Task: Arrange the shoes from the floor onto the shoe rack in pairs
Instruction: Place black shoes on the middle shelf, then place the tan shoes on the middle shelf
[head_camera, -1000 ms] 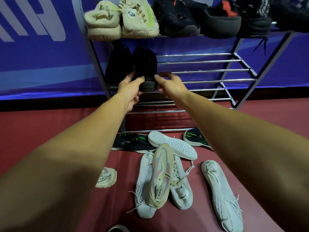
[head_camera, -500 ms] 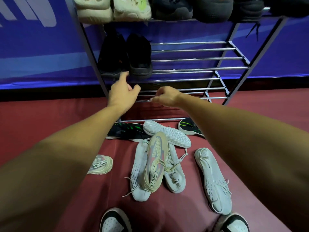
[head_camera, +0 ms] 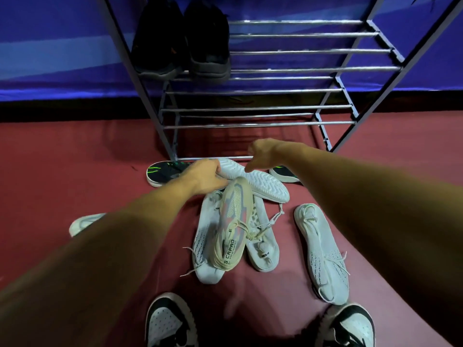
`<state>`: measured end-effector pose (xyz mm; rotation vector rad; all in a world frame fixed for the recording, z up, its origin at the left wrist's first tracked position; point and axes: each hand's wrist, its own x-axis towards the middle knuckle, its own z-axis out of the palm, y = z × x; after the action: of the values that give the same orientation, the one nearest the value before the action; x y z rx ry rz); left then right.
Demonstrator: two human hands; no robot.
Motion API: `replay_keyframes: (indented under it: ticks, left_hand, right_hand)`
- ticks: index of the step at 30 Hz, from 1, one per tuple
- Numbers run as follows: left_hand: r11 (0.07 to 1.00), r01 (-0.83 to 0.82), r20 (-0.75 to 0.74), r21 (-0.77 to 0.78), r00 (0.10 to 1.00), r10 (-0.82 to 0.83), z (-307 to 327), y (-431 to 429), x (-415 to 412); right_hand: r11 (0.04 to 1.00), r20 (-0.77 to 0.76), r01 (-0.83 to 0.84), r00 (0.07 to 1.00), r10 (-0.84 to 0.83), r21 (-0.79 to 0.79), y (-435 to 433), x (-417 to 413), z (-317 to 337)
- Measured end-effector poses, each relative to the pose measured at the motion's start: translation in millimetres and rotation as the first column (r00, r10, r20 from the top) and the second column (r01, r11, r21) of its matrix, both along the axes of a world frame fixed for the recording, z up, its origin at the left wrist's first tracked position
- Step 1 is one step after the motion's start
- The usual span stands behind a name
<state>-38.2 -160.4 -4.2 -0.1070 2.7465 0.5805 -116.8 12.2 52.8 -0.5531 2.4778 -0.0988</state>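
Maroon floor [head_camera: 75, 159] strewn with loose sneakers at six o'clock of the shoe rack [head_camera: 288, 90], black pair [head_camera: 185, 41] already shelved at its eleven. Left hand [head_camera: 203, 176] curled round the toe of the white sole-up sneaker [head_camera: 263, 184], atop the heap. Right hand [head_camera: 263, 156] just above its sole, fingers bent downward; gripping or not, cannot tell. Likely to drag along the beige Capro sneaker [head_camera: 234, 221] touching it, or snag loose laces. Easy to mispair with the white knit sneaker [head_camera: 323, 254] at four o'clock.
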Motion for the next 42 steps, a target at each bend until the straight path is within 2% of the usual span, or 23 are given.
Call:
replay_keyframes:
  ticks: [5,9,12,16,18,21,24,26,29,34,38,40,42]
  left_hand:
    - [0.999,0.024,0.103,0.021,0.994,-0.026,-46.7,12.1,12.0]
    - [0.994,-0.04,0.202,0.1,0.979,0.019,-67.3,17.1,22.3]
    - [0.982,-0.107,0.23,0.157,0.971,0.069,-77.2,23.7,30.1]
    - [0.962,-0.182,0.211,0.205,0.968,0.138,-81.9,31.3,37.6]
    - [0.935,-0.25,0.241,0.253,0.952,0.189,-82.5,34.4,40.9]
    - [0.882,-0.335,0.243,0.331,0.934,0.263,-76.4,34.4,42.0]
    - [0.869,-0.342,0.184,0.358,0.938,0.293,-50.9,33.8,37.2]
    - [0.854,-0.331,0.137,0.402,0.944,0.301,-28.4,35.6,31.0]
    - [0.831,-0.282,0.111,0.48,0.959,0.262,5.6,45.3,22.9]
    - [0.749,-0.291,0.088,0.595,0.95,0.299,65.6,58.2,7.4]
    - [0.756,-0.276,0.036,0.593,0.947,0.318,111.2,60.4,-3.4]
    - [0.745,-0.309,0.047,0.592,0.935,0.351,133.3,61.2,-9.6]
    - [0.746,-0.331,0.042,0.578,0.925,0.378,153.0,61.3,-16.4]
  right_hand:
    - [0.999,0.102,0.047,0.994,-0.047,-0.002,3.3,15.3,-38.5]
    - [0.996,0.174,0.045,0.983,-0.057,0.076,5.5,39.4,-72.7]
    - [0.988,0.251,0.119,0.958,-0.14,0.099,9.6,50.5,-94.5]
    - [0.986,0.322,0.166,0.932,-0.165,0.025,9.5,58.6,-117.3]
    - [0.962,0.318,0.266,0.918,-0.236,-0.054,11.8,61.3,-116.9]
    - [0.923,0.285,0.35,0.912,-0.296,-0.16,19.8,65.4,-98.1]
    - [0.863,0.248,0.415,0.903,-0.351,-0.289,27.8,60.2,-72.7]
    - [0.831,0.254,0.451,0.888,-0.382,-0.327,29.0,51.7,-52.2]
    - [0.742,0.346,0.553,0.828,-0.441,-0.378,34.3,42.2,-17.7]
    - [0.665,0.289,0.587,0.808,-0.513,-0.462,54.7,24.6,40.3]
    - [0.765,0.041,0.429,0.882,-0.469,-0.48,63.6,12.6,81.6]
    - [0.767,0.046,0.425,0.886,-0.462,-0.481,69.1,9.5,96.8]
    - [0.806,0.102,0.418,0.904,-0.416,-0.419,74.8,11.6,107.3]
